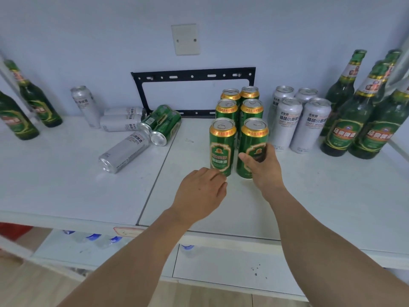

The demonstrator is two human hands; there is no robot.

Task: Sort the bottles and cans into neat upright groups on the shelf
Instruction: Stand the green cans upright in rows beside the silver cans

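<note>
Several green cans stand upright in two rows on the white shelf [88, 185]. My right hand [263, 169] grips the front right green can [254, 138]. My left hand [201, 191] hovers with loosely curled fingers just in front of the front left green can [222, 145], holding nothing. To the right stand several upright silver cans [287, 122] and green bottles [345, 129]. On the left, two green cans [164, 125] and three silver cans [122, 151] lie on their sides. One silver can [85, 105] stands upright behind them.
Two green bottles [33, 100] stand at the far left. A black metal bracket [192, 76] is fixed to the wall behind the cans, under a white wall plate [186, 38]. Water bottles [95, 238] show on the lower shelf.
</note>
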